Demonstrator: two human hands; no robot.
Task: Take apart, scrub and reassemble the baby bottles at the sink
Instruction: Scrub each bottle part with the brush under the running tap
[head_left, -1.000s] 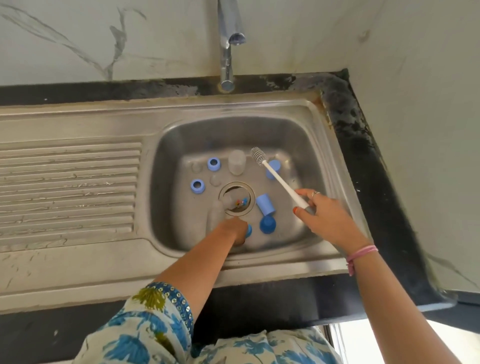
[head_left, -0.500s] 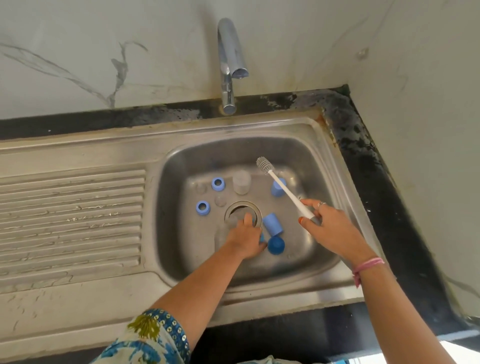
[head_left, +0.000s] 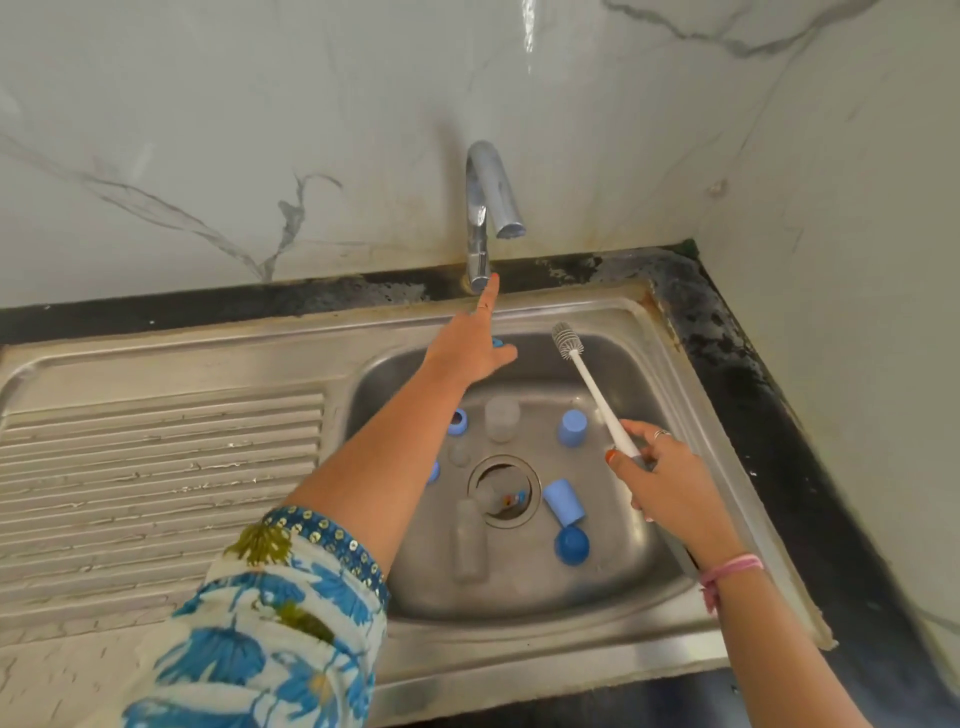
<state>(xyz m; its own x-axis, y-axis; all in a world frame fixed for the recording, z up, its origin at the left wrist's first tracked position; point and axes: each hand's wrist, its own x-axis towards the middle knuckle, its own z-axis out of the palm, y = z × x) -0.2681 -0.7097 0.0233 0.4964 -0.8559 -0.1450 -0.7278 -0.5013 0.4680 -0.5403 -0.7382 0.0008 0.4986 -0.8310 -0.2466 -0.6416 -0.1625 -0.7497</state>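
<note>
Head view: left hand (head_left: 470, 348) stretched w/ forefinger at tap (head_left: 485, 218) base, small blue part under palm, grip unclear. Right hand (head_left: 662, 480) pinches bottle brush (head_left: 592, 395). Bottle parts (head_left: 565, 501) lie centre-frame in sink (head_left: 670, 364). No writing legible.

A pale marble-look wall (head_left: 260, 130) runs behind the counter, crossed by thin grey veins, and meets a second pale wall (head_left: 841, 260) in the corner on the right. Along their foot lies a black countertop (head_left: 753, 395), worn and blotchy, with whitish stains gathered near the corner. On the left a ribbed steel draining board (head_left: 156, 467) stretches out flat, its grooves catching streaks of light. A floral sleeve (head_left: 270, 623), white with blue flowers, olive leaves and a sequinned blue cuff, fills the lower left. A pink band (head_left: 730, 569) circles a wrist at the lower right.
</note>
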